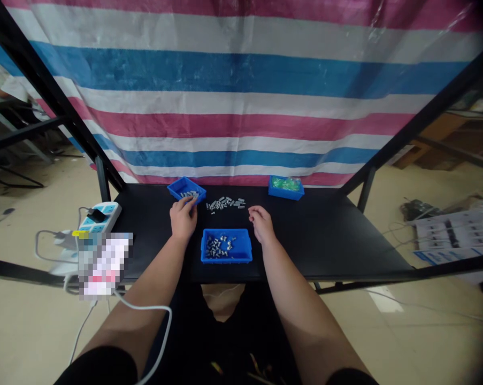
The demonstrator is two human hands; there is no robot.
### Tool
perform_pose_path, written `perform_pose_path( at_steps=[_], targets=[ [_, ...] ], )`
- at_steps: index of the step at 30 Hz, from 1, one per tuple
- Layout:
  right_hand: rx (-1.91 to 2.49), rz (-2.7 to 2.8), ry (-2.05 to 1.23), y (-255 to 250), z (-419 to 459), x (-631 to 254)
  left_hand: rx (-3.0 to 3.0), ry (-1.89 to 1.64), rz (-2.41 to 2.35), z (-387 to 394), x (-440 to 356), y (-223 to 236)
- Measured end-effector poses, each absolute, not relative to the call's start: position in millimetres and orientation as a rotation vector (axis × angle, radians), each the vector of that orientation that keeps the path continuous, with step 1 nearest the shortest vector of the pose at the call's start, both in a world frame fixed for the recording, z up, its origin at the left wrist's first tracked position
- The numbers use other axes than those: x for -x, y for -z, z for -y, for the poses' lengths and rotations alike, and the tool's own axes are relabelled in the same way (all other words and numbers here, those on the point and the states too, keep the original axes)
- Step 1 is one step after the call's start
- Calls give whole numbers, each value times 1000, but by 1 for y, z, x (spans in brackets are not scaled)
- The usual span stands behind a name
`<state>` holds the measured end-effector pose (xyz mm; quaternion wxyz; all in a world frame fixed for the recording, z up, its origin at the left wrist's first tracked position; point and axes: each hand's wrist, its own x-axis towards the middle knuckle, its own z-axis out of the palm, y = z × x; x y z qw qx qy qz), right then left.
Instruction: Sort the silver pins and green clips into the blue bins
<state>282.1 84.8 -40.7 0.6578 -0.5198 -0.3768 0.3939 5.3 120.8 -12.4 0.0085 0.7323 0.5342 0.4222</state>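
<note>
The left hand [183, 219] touches a small blue tray [186, 189], the right hand [262, 224] near loose metal pieces [225, 203].

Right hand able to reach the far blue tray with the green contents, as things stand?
Probably yes. The right hand rests over the black tabletop, and the far blue tray lies ahead and slightly outward. Nothing appears to block that line; the loose metal parts sit off to its left.

Your parts trays [226, 255] were bright blue, the metal parts [225, 203] silver, the worktop [313, 240] black, and the tarpaulin [233, 69] horizontally striped in pink, white and blue.
</note>
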Motion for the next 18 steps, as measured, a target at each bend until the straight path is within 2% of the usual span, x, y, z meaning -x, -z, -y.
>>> perform_pose_path(
  at_steps=[4,7,11,15,18],
  targets=[
    [1194,863,-886,39,-84,-282,-2312,-1130,-1843,-125,-6,14],
    [1178,858,-888,40,-84,-282,-2346,-1119,-1816,-121,-7,14],
    [1150,838,-906,41,-85,-282,-2444,-1108,-1647,-113,-10,12],
    [1161,840,-905,41,-85,-282,-2652,-818,-1375,-110,-17,13],
    [1176,850,-888,40,-85,-281,-2674,-681,-1366,-111,-21,15]
  ],
)
